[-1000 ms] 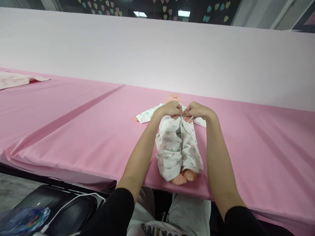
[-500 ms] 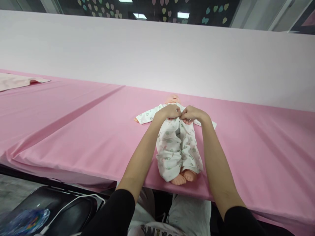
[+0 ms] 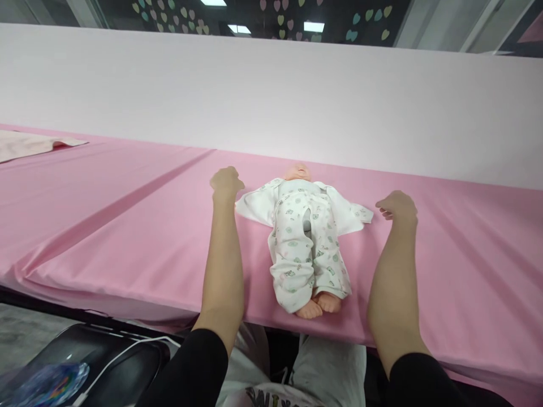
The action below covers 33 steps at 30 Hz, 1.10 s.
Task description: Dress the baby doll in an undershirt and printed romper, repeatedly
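A baby doll [image 3: 298,170] lies on its back, its feet toward me. Its white jacket [image 3: 261,203] is spread apart at the front, the plain inner side of both flaps showing. Patterned white trousers [image 3: 292,243] reach up over the belly, with a grey gap at the crotch. To the left of the doll, near its sleeve end, my left hand [image 3: 227,180] hovers with thumb out, holding nothing visible. My right hand [image 3: 397,204] is beyond the other sleeve, fingers apart and loosely bent, touching nothing that I can see.
A pink padded table [image 3: 139,226] carries the doll, with a white wall panel [image 3: 271,96] behind. At the far left lies a pale pink cloth [image 3: 29,144]. Below the table's left edge are a black chair [image 3: 123,362], a white cable [image 3: 114,364] and a shiny clear item [image 3: 51,384].
Both hands have let go at the doll's chest and swung outward, one to each side. The jacket flaps, closed over the front before, are now folded open.
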Tool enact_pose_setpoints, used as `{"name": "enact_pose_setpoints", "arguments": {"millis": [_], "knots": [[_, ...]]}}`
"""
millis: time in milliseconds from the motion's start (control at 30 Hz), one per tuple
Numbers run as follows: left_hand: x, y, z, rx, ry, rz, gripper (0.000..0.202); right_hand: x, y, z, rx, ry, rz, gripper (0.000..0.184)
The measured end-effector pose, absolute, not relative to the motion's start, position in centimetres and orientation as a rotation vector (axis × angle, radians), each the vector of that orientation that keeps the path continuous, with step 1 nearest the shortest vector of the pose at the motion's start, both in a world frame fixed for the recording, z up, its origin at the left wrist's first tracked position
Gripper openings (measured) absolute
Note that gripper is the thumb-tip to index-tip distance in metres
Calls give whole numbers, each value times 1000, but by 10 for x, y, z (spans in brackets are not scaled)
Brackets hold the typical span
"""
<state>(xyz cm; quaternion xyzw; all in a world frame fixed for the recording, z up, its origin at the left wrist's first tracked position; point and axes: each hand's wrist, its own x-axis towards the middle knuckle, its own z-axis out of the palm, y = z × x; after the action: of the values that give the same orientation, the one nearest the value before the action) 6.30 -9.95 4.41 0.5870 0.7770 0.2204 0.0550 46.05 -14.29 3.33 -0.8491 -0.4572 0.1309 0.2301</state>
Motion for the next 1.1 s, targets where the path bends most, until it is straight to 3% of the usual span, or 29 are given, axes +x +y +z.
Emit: {"name": "enact_pose_setpoints", "arguments": {"millis": [67,167,267,333,467,633,700,833,933,1000,1100], "knots": [[74,-102,47,1928,2098,731,48,458,-142,35,-2340,-1227,445,9],[110,-107,50,2214,1536,721,60,423,-136,41,-1970,-1627,522,30],[145,-108,48,2388,1232,355,83,379,-125,40,-1645,-2078,619,68],[158,-106,42,2419,1239,176,90,357,-117,35,-1613,-2284,587,79],[166,-107,27,2407,1396,195,83,334,-117,27,-1923,-2341,298,68],[160,-138,13,2549,1344,151,42,326,-149,13,-2069,-2442,-23,34],[158,-160,8,2556,1317,100,45,324,-170,2,-2038,-2469,-129,24],[151,-210,-10,2636,1318,228,59,327,-212,-22,-1939,-2432,-238,26],[148,-236,-29,2656,1320,526,69,333,-235,-35,-1824,-2351,-274,42],[148,-245,-40,2623,1350,685,62,333,-243,-39,-1829,-2295,-259,44],[150,-251,-48,2510,1467,746,43,326,-248,-40,-1872,-2288,-204,26]]}}
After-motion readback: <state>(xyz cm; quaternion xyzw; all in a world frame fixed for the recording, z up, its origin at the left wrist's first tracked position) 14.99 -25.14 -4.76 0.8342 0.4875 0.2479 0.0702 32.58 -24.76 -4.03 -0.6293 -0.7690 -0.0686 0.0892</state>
